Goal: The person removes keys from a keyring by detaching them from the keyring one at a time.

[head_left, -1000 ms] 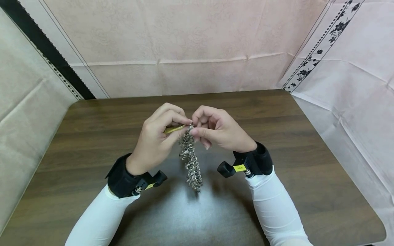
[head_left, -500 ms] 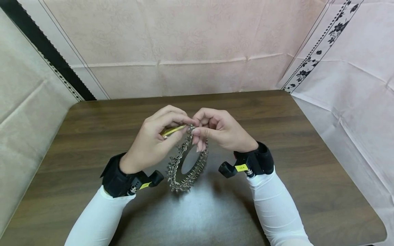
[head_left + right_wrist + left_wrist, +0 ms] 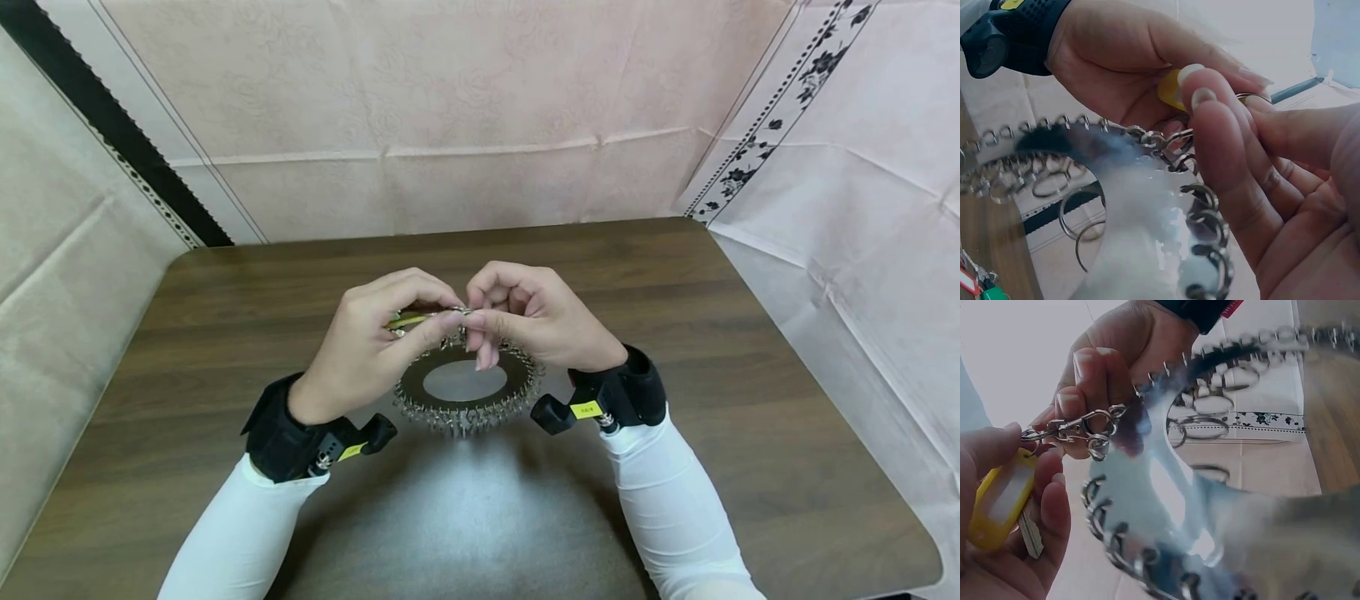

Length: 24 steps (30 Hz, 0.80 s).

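Note:
My left hand (image 3: 378,346) holds a yellow key tag (image 3: 1000,500) with a key (image 3: 1030,531) beside it. The tag's split ring (image 3: 1034,434) lies by the left thumb. A swivel snap clasp (image 3: 1071,429) runs from that ring to a small loop on the rim of a flat metal ring-shaped key holder (image 3: 411,381), edged with many small loops. The holder hangs below both hands, its face turned up in the head view. My right hand (image 3: 540,321) pinches at the split ring with thumb and forefinger; its other fingers are curled beside the clasp.
Under the hands is a brown wood-grain table (image 3: 750,433). Pale patterned cloth (image 3: 450,100) stands behind it and at both sides. At the corner of the right wrist view lie a red-and-white tag (image 3: 967,281) and a green tag (image 3: 994,294).
The key holder has swung round from edge-on to showing its flat face and central hole. Both hands stay close together at nearly the same place, the left slightly lower.

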Motion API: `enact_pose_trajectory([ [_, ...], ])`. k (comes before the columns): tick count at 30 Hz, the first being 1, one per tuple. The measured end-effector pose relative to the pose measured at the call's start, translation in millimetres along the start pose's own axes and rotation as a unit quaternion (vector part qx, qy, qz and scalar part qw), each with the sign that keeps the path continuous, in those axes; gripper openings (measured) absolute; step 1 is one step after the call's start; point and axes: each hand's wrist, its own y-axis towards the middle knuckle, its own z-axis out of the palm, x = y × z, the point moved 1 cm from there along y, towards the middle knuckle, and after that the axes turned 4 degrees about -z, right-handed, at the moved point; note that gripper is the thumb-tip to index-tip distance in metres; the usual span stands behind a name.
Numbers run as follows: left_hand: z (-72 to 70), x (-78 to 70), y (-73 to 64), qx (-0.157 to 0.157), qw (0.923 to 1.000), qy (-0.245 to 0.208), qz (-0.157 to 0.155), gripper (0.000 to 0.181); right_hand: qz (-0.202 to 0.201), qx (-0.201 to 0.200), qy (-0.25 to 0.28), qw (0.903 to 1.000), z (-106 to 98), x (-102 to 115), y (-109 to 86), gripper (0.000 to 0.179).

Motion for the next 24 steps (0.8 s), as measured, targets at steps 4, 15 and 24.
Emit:
enact_pose_trajectory([
  [4, -1.0, 1.2, 0.2, -0.010, 0.9999, 0.009, 0.008, 0.003, -0.007, 0.006, -0.003, 1.0000, 1.0, -1.5, 0.7, 0.006],
  [15, -1.2, 2.1, 0.7, -0.010, 0.9997, 0.018, 0.011, 0.006, -0.038, -0.008, -0.013, 0.9992, 0.5, -3.8, 2.2, 0.006],
  [24, -0.1, 5.4, -0.2, -0.015, 0.9992, 0.035, 0.013, 0.011, -0.047, -0.032, -0.023, 0.9981, -1.1, -6.6, 2.6, 0.008],
])
